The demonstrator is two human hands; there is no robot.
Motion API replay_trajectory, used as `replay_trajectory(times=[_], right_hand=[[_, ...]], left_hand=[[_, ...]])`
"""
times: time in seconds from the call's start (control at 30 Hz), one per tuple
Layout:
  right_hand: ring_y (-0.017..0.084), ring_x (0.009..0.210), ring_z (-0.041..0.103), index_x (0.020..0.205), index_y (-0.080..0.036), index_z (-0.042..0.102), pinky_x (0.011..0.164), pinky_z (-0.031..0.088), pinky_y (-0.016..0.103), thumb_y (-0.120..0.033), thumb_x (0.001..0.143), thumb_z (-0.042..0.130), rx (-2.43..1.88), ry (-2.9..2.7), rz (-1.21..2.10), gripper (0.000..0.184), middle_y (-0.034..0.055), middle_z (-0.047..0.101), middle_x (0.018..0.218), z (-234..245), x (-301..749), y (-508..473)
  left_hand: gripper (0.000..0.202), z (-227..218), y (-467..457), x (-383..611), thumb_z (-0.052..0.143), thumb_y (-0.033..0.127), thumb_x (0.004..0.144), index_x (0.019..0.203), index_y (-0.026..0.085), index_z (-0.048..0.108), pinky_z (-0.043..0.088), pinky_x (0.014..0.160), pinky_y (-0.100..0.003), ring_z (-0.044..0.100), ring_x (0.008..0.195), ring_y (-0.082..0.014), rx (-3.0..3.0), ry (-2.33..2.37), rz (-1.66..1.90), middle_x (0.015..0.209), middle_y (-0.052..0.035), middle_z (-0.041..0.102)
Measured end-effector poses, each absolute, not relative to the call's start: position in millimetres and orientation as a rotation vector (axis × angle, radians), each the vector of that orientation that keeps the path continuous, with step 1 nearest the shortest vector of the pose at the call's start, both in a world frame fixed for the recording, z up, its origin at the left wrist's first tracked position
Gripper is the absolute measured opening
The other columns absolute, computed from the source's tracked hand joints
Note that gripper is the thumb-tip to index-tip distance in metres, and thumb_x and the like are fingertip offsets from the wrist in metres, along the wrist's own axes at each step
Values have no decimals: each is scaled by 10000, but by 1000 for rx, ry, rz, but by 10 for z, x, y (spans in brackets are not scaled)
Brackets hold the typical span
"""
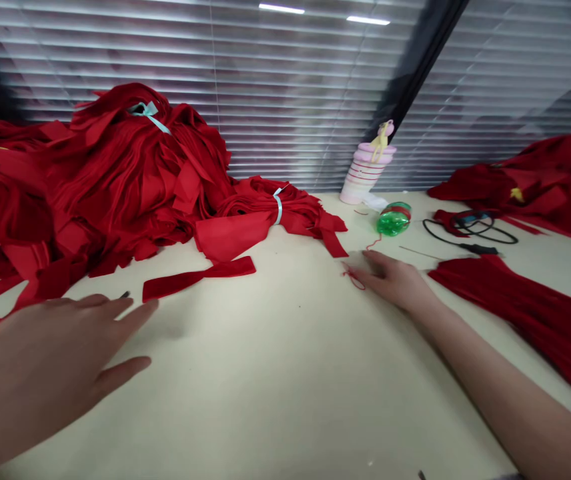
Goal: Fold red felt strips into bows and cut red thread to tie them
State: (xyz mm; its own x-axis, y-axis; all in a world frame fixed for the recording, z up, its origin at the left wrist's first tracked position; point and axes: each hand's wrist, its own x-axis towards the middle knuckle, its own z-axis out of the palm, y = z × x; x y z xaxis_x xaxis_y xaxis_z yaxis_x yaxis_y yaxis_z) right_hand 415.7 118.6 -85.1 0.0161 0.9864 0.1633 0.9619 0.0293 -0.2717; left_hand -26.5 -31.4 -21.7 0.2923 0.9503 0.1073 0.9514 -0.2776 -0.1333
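My left hand hovers low over the cream table at the near left, fingers stretched out and apart, holding nothing. Just beyond its fingertips lies a loose red fabric strip. My right hand rests flat on the table further out, fingers extended, its fingertips touching a short piece of red thread. The thread runs toward a green plastic thread holder lying on its side.
A big heap of red fabric strips, some bundled with pale ties, fills the left. More red fabric lies at the right. A pink and white cup, a black cord and window blinds stand behind.
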Motion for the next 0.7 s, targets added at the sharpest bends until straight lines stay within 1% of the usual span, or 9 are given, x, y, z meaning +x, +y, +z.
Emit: replay_trajectory(times=[0.03,0.07,0.13,0.23,0.33,0.4,0.47,0.57,0.7], right_hand=[[317,1004,576,1257,-106,505,843,454,403,-616,788,433,-1935,-2059,92,697,163,618,1079,-879,4095,1169],[325,1157,486,1286,-110,476,955,389,431,-618,808,397,-1864,-2136,49,702,169,535,1237,-909,4020,1141],[330,1324,271,1387,-103,336,1059,236,508,-632,839,306,-1806,-2316,36,763,183,309,1428,-953,3836,1040],[303,1365,157,1441,-162,216,1082,168,523,-675,836,268,-1606,-2567,103,794,154,222,1470,-946,3533,808],[293,1379,71,1458,-209,126,1087,98,548,-698,828,254,-1364,-2712,87,807,101,129,1500,-904,3319,603],[288,1381,19,1459,-193,110,1082,82,561,-683,840,243,-1287,-2748,58,800,95,73,1507,-896,3264,540],[269,1384,7,1458,-169,110,1088,104,544,-627,877,219,-1273,-2753,59,748,100,74,1507,-909,3262,529],[243,1386,45,1457,-168,126,1100,137,500,-540,919,194,-1265,-2757,86,658,99,127,1502,-930,3284,547],[231,1387,42,1457,-191,132,1108,130,483,-501,932,183,-1250,-2764,135,611,81,142,1502,-896,3283,563]], left_hand=[[479,-257,-306,-207,516,514,786,1194,268,568,434,784,-570,594,957,-372,-2422,-1662,80,1107,-84,637],[495,-289,-292,-125,503,497,802,1241,269,528,433,833,-543,571,1033,-355,-2481,-1530,124,1192,-81,596],[572,-328,-247,90,474,461,838,1358,237,388,409,944,-441,480,1188,-292,-2692,-1207,143,1370,-73,430],[627,-359,-146,444,373,436,909,1434,144,195,288,1068,-308,245,1348,-197,-2886,-947,178,1474,-67,206],[645,-436,-68,691,346,457,918,1440,128,155,146,1125,-329,92,1383,-196,-2955,-884,91,1492,-68,114],[655,-505,-49,777,352,462,915,1442,133,142,86,1134,-380,55,1385,-218,-3018,-839,60,1494,-76,90],[664,-557,-46,820,355,461,913,1442,123,136,60,1137,-413,72,1383,-228,-3102,-783,56,1490,-91,103],[673,-580,-43,849,355,465,910,1437,103,146,63,1140,-417,128,1377,-224,-3173,-762,61,1483,-101,149],[676,-585,-62,875,383,466,896,1432,105,184,96,1137,-404,187,1364,-240,-3115,-760,67,1477,-100,200]])
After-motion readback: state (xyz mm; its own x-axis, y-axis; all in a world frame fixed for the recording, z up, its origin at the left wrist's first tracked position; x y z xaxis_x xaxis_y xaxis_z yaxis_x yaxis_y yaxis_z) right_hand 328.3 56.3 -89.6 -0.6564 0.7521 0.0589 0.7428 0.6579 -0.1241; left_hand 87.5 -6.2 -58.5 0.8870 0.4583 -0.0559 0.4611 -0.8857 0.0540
